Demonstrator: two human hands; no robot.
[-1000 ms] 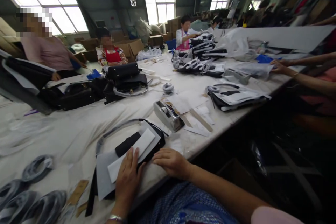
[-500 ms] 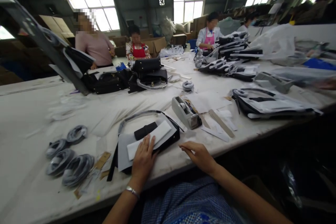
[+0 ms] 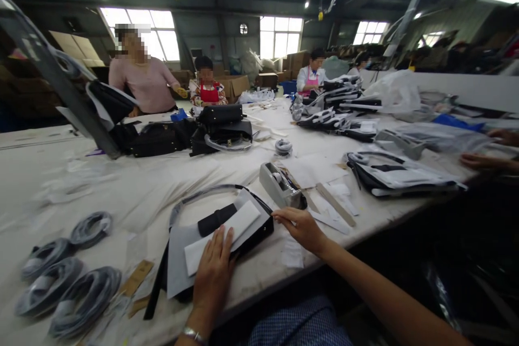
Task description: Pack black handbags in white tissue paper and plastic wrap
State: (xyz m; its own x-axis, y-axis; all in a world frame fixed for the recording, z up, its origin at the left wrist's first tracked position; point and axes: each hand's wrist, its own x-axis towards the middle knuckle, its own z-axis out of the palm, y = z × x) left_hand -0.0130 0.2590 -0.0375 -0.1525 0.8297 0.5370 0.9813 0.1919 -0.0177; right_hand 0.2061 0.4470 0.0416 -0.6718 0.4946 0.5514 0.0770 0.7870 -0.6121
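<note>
A black handbag (image 3: pixel 254 231) lies flat before me with its strap (image 3: pixel 203 194) arched behind it. On top of it are a grey sheet (image 3: pixel 178 259), a small black rolled piece (image 3: pixel 217 218) and a folded white sheet (image 3: pixel 243 223). My left hand (image 3: pixel 214 265) rests flat on the white sheet, fingers stretched out. At the bag's right corner, my right hand (image 3: pixel 298 227) is closed in a pinch, its fingertips at the thin black end of the strap. What sits between those fingertips is too small to make out. A grey tape dispenser (image 3: pixel 279 186) stands just behind that hand.
Several wrapped coiled straps (image 3: pixel 87 300) lie at the left beside brown card scraps (image 3: pixel 138 277). Another handbag (image 3: pixel 401 175) lies at the right, near a co-worker's hand (image 3: pixel 482 161). Black bags (image 3: pixel 223 132) and a wrapped pile (image 3: pixel 340 100) stand farther back, with other people behind.
My right hand has moved left and up to the bag's corner, its fingers still pinched. My left hand stays on the white sheet. The view has tilted up and shifted slightly right.
</note>
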